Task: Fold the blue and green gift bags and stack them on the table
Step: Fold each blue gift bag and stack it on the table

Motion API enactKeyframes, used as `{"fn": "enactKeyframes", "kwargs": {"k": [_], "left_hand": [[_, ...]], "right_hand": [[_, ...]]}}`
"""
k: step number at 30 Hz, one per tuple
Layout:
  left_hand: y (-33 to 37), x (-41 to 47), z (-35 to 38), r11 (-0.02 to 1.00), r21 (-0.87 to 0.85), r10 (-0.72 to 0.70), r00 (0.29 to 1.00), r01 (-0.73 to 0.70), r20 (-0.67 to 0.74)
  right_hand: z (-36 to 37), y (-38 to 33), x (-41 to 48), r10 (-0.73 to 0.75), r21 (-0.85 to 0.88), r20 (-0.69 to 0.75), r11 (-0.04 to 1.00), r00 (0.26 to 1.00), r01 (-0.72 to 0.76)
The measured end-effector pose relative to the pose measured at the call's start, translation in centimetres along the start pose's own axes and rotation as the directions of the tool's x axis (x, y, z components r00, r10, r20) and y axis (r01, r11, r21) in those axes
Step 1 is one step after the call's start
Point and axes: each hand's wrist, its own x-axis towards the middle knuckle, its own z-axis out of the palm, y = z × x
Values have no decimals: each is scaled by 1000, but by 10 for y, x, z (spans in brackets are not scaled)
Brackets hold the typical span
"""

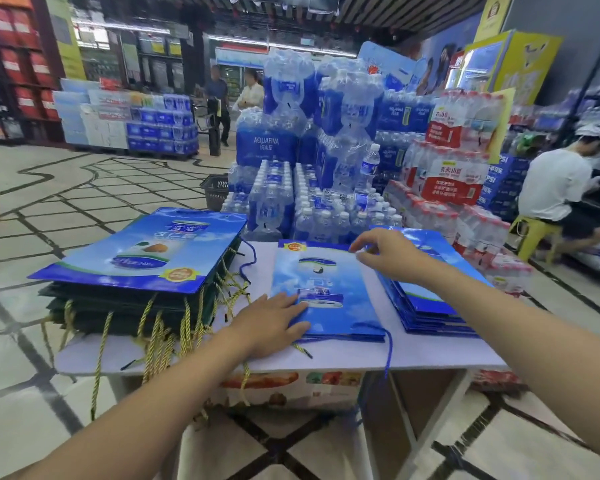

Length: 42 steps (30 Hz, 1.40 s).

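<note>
A flat blue gift bag (329, 282) lies in the middle of the white table (430, 355). My left hand (271, 323) rests palm down on its near left corner, fingers spread. Above the bag's far right corner hovers my right hand (388, 254), fingers bent and apart, holding nothing that I can see. On the left stands a tall stack of dark green bags (125, 310) with gold cords, topped by one blue bag (142, 251). A lower stack of folded blue bags (426, 306) sits on the right.
Packs of bottled water (309, 161) are piled behind the table. A person in white sits on a yellow stool (534, 233) at the right. Printed cartons (284, 389) stand under the table. Two people stand far back.
</note>
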Motion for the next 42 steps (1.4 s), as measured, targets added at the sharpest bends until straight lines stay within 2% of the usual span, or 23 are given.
{"fn": "enactKeyframes", "kwargs": {"k": [3,7,10,12,15,17,19,21,22,26,28,29,32,34,36,38,40,42], "left_hand": [[1,9,4,1000,10,-10,999,10,-30],[1,20,7,1000,-18,-26,999,25,-42],[-1,20,4,996,-84,-50,986,37,-161],[-4,16,1,991,-131,-55,974,26,-221],[-9,6,0,988,-154,-19,978,-13,-207],[-12,0,4,980,-193,15,983,-50,-181],[-13,-4,8,975,-214,20,986,-56,-167],[-13,-5,13,977,-209,7,984,-45,-179],[-12,-6,15,977,-208,-2,982,-39,-191],[-12,-5,20,976,-216,-27,974,-23,-224],[-12,-6,20,975,-221,-33,973,-20,-230],[-12,-6,20,975,-221,-34,972,-19,-231],[-11,-7,19,974,-225,-38,970,-18,-240],[-11,-8,19,972,-235,-48,968,-12,-247],[-10,-9,18,971,-239,-53,967,-9,-251],[-10,-9,18,972,-235,-55,964,-8,-261],[-9,-8,19,970,-245,-63,960,-6,-272],[-9,-7,21,966,-260,-71,956,-6,-286]], "right_hand": [[-1,3,-35,-124,-101,150,985,981,140],[14,15,-71,-175,-216,312,944,934,249],[28,31,-94,-210,-280,416,896,885,345],[36,41,-103,-268,-317,439,847,858,427],[49,50,-106,-376,-373,366,778,851,505],[52,42,-105,-365,-292,257,853,895,432],[51,24,-99,-224,0,164,974,961,227],[47,4,-86,-74,285,146,958,986,30],[44,-4,-78,-42,365,133,931,990,-9],[36,-23,-44,31,449,49,892,998,-50],[37,-21,-30,114,412,2,905,994,-104],[39,-16,-24,153,338,-3,930,988,-144],[43,1,-15,232,-70,45,971,972,-229],[50,9,-14,261,-228,93,945,961,-234],[60,10,-18,179,-286,97,947,979,-145],[71,2,-26,9,-154,113,988,994,9],[85,-14,-38,-144,24,181,990,973,142],[101,-28,-48,-243,99,231,969,942,226]]}}
